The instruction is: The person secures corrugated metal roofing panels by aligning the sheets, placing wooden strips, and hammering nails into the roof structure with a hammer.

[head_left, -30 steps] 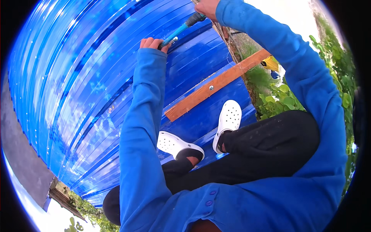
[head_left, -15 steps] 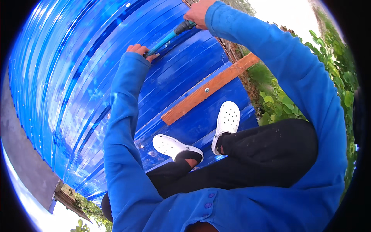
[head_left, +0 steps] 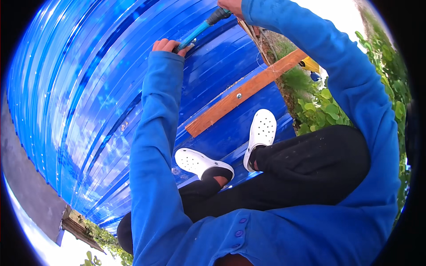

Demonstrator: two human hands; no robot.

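Note:
A slim teal hand tool (head_left: 195,35) with a black grip lies between my two hands, just above the blue corrugated metal sheeting (head_left: 213,62); I cannot make out its exact kind. My left hand (head_left: 171,45) has its fingers closed round the tool's lower end, close to the sheet. At the top edge of the view, my right hand (head_left: 232,6) is closed on the black grip end and partly cut off by the frame. An orange-brown wooden batten (head_left: 226,104) with a bolt or screw head in its middle lies on the sheeting below the tool.
I crouch on the sheeting in white clogs (head_left: 262,127). Beyond the sheet's right edge are rough wood (head_left: 268,48), green leafy plants (head_left: 328,108) and a yellow object (head_left: 310,64). A grey wall or roof strip (head_left: 33,186) runs along the lower left.
Both hands and the tool have shifted slightly up and to the right in view. My right hand is now more cut off, and a yellow object has come into sight past the batten.

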